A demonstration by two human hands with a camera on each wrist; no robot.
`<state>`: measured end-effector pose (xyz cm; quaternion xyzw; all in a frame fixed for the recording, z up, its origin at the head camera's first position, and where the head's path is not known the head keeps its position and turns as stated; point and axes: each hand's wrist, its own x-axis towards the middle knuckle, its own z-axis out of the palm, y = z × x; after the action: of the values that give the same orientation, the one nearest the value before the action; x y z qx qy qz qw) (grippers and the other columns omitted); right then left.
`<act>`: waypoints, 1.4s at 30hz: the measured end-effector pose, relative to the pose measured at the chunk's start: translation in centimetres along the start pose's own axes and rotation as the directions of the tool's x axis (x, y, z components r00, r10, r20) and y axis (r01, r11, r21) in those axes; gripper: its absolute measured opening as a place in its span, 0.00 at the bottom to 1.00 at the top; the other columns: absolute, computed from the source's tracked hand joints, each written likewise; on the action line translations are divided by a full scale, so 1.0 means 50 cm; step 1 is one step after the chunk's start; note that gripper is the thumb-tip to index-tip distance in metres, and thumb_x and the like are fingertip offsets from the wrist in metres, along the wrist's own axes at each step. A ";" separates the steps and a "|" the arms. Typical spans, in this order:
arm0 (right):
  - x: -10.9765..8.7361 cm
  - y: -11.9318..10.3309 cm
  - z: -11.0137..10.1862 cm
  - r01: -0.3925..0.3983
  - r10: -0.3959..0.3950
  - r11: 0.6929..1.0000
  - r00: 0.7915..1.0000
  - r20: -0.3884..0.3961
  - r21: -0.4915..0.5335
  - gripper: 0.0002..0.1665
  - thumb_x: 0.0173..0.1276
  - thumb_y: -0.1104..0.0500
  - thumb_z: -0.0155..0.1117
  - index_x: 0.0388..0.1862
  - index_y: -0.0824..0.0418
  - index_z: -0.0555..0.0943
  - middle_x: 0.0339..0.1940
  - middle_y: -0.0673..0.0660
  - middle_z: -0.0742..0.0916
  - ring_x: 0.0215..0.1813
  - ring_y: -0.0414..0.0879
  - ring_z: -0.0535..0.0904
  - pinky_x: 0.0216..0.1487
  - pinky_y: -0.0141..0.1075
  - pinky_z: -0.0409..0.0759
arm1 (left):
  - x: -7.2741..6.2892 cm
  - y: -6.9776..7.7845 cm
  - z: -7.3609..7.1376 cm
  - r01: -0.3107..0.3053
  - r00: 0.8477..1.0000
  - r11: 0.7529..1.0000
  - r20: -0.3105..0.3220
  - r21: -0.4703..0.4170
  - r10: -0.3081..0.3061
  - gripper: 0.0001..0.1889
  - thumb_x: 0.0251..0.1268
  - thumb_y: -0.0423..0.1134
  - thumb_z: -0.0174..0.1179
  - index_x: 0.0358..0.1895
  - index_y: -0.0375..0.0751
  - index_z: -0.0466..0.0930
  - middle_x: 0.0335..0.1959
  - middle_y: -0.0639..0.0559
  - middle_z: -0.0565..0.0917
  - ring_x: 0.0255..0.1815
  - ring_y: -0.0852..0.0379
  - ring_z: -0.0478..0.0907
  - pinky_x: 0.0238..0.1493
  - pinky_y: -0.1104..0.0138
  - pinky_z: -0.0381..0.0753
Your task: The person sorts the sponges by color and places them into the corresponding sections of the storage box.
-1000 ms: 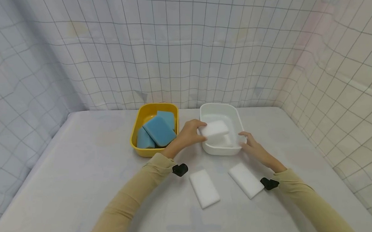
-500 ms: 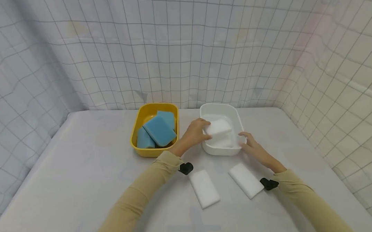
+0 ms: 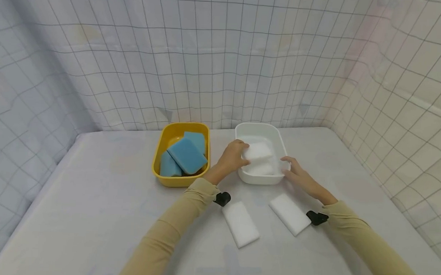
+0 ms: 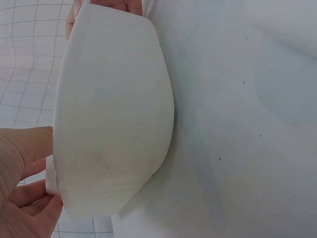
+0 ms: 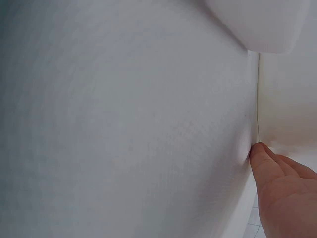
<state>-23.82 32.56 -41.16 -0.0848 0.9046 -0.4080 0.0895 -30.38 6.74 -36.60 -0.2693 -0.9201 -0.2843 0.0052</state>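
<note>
In the head view, my left hand (image 3: 230, 156) pinches a white sponge (image 3: 258, 150) between thumb and fingers, inside the white plastic tub (image 3: 261, 180). Under it another white block lies on the tub's floor, partly covered. The left wrist view shows this hand (image 4: 22, 183) at the tub's rim, with only an end of the sponge (image 4: 51, 176) visible past the wall (image 4: 116, 104). My right hand (image 3: 301, 178) grips the tub's near right corner. Its fingers (image 4: 133, 6) also appear at the top of the left wrist view.
Two more white sponges, one on the left (image 3: 240, 224) and one on the right (image 3: 290, 214), lie flat on the white-covered table (image 3: 102, 214) before the tub. Left of it stands a yellow tub (image 3: 156, 167) with several blue sponges (image 3: 187, 155). Gridded curtains (image 3: 194, 62) enclose the table.
My left hand has moved slightly right, bringing the sponge further into and lower in the white tub. In the last half second it hardly moves. My right hand stays on the corner.
</note>
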 end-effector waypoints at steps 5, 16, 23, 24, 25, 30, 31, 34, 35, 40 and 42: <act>0.000 0.004 -0.001 0.001 -0.001 1.000 1.000 0.008 0.015 0.30 0.75 0.43 0.42 0.71 0.47 0.49 0.62 0.71 0.68 0.63 0.63 0.64 0.60 0.60 0.68 | 0.007 0.002 0.002 -0.016 1.000 0.999 -0.005 0.036 0.017 0.28 0.53 0.38 0.69 0.58 0.33 0.75 0.58 0.39 0.76 0.59 0.46 0.73 0.63 0.61 0.75; 0.001 0.004 0.000 -0.011 0.011 1.000 1.000 0.006 0.007 0.31 0.75 0.43 0.42 0.71 0.47 0.49 0.57 0.70 0.71 0.58 0.59 0.68 0.56 0.50 0.72 | 0.013 0.001 0.012 -0.044 0.996 0.994 -0.067 0.103 0.051 0.25 0.52 0.35 0.69 0.56 0.32 0.76 0.54 0.39 0.77 0.55 0.45 0.74 0.60 0.60 0.76; -0.001 -0.001 -0.002 -0.021 0.021 1.000 1.000 0.006 0.008 0.31 0.75 0.42 0.42 0.71 0.47 0.49 0.61 0.71 0.69 0.61 0.62 0.66 0.58 0.56 0.70 | 0.021 0.002 0.017 -0.031 0.993 0.986 -0.106 0.166 0.049 0.24 0.52 0.36 0.69 0.54 0.33 0.77 0.52 0.40 0.78 0.53 0.46 0.75 0.58 0.61 0.77; -0.001 -0.001 -0.002 -0.023 0.023 1.000 1.000 0.006 0.009 0.31 0.75 0.42 0.42 0.71 0.47 0.49 0.61 0.71 0.69 0.62 0.62 0.66 0.58 0.57 0.69 | 0.022 0.001 0.018 -0.025 0.994 0.984 -0.105 0.174 0.044 0.24 0.52 0.36 0.69 0.54 0.33 0.77 0.52 0.40 0.78 0.53 0.46 0.75 0.58 0.62 0.77; -0.001 0.000 -0.002 -0.022 0.022 1.000 1.000 0.008 0.013 0.31 0.75 0.42 0.42 0.71 0.47 0.49 0.62 0.72 0.68 0.63 0.63 0.65 0.59 0.58 0.69 | 0.022 0.001 0.019 -0.020 0.994 0.984 -0.102 0.178 0.038 0.24 0.52 0.36 0.69 0.54 0.33 0.77 0.52 0.40 0.78 0.54 0.46 0.75 0.58 0.62 0.77; -0.001 -0.002 0.000 -0.022 0.022 0.999 1.000 0.011 0.027 0.31 0.74 0.42 0.42 0.71 0.47 0.49 0.65 0.73 0.66 0.66 0.65 0.63 0.61 0.60 0.67 | 0.022 0.000 0.022 -0.010 0.996 0.984 -0.087 0.175 0.026 0.23 0.52 0.34 0.69 0.54 0.33 0.78 0.52 0.40 0.78 0.53 0.45 0.74 0.57 0.62 0.78; -0.002 -0.002 -0.001 -0.020 0.020 1.000 1.000 0.011 0.023 0.31 0.74 0.42 0.42 0.71 0.48 0.49 0.65 0.73 0.66 0.66 0.65 0.63 0.61 0.60 0.67 | 0.021 0.000 0.022 -0.012 0.996 0.985 -0.085 0.173 0.027 0.23 0.52 0.34 0.69 0.54 0.33 0.78 0.52 0.40 0.78 0.53 0.45 0.74 0.57 0.61 0.78; -0.003 -0.003 -0.001 -0.023 0.023 1.000 1.000 0.008 0.016 0.31 0.75 0.43 0.42 0.71 0.49 0.49 0.64 0.74 0.67 0.65 0.66 0.63 0.60 0.60 0.68 | 0.021 0.001 0.024 -0.016 0.996 0.984 -0.080 0.177 0.030 0.23 0.51 0.34 0.69 0.53 0.32 0.78 0.52 0.40 0.78 0.53 0.45 0.74 0.57 0.61 0.77; -0.004 -0.004 -0.001 -0.022 0.021 1.000 1.000 0.010 0.016 0.31 0.75 0.43 0.42 0.71 0.49 0.49 0.64 0.74 0.67 0.65 0.66 0.63 0.60 0.60 0.68 | 0.020 0.001 0.024 -0.015 0.997 0.984 -0.078 0.177 0.030 0.23 0.51 0.34 0.69 0.53 0.32 0.78 0.53 0.39 0.78 0.53 0.45 0.73 0.57 0.61 0.77; -0.004 -0.006 0.001 -0.029 0.028 0.999 1.000 0.010 0.030 0.31 0.74 0.43 0.43 0.71 0.49 0.49 0.67 0.74 0.64 0.68 0.67 0.61 0.62 0.63 0.65 | 0.020 0.002 0.024 -0.006 0.998 0.984 -0.064 0.177 0.017 0.24 0.52 0.35 0.69 0.54 0.32 0.78 0.57 0.39 0.76 0.58 0.43 0.72 0.61 0.61 0.76; -0.003 -0.004 0.001 -0.036 0.035 0.999 0.999 0.013 0.038 0.32 0.74 0.42 0.42 0.71 0.48 0.49 0.69 0.74 0.62 0.70 0.68 0.58 0.64 0.65 0.63 | 0.020 0.001 0.024 -0.005 0.998 0.984 -0.064 0.177 0.017 0.24 0.52 0.36 0.69 0.54 0.32 0.78 0.58 0.39 0.76 0.59 0.43 0.71 0.62 0.61 0.75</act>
<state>-23.66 32.43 -41.01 -0.0695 0.8974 -0.4232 0.1037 -31.02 7.90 -37.40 -0.2634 -0.9395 -0.2103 0.0609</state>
